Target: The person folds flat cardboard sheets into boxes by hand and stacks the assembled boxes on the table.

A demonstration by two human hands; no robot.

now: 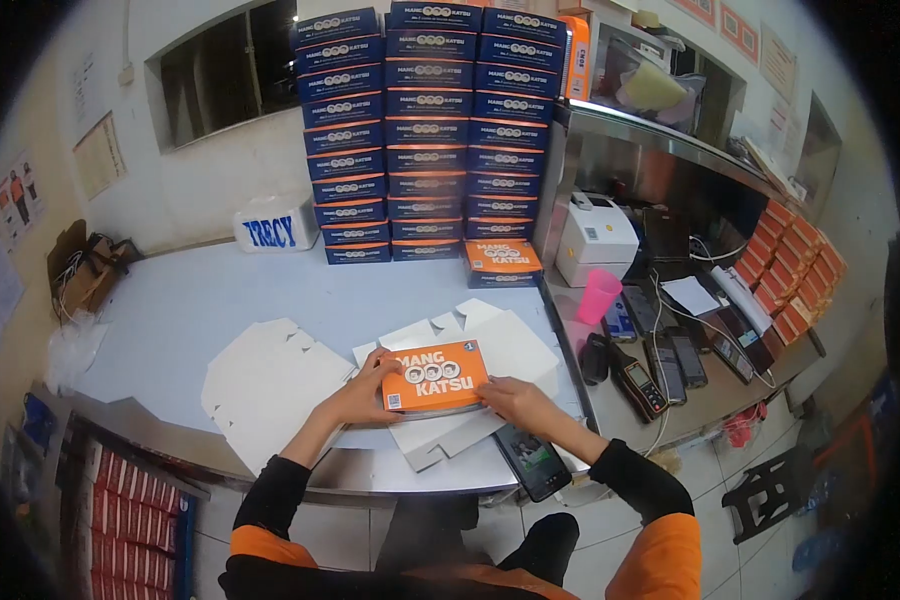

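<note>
Between my two hands is an orange box (435, 376) printed "MANG KATSU", its lid on top. My left hand (363, 392) grips its left side, thumb by the upper left corner. At the opposite side, the fingers of my right hand (515, 402) close on the right edge. Under the box lie flat white cardboard blanks (515, 350), partly covered by it. Another white blank (268, 390) rests to the left on the table. A phone (532, 462) with a lit screen lies at the front edge, below my right hand.
Tall stacks of blue boxes (428, 130) stand at the back of the table (170, 310). One orange-topped box (503, 258) sits in front. The right counter bears a white printer (597, 240), a pink cup (598, 297), several handheld devices (665, 365) and orange box stacks (792, 270).
</note>
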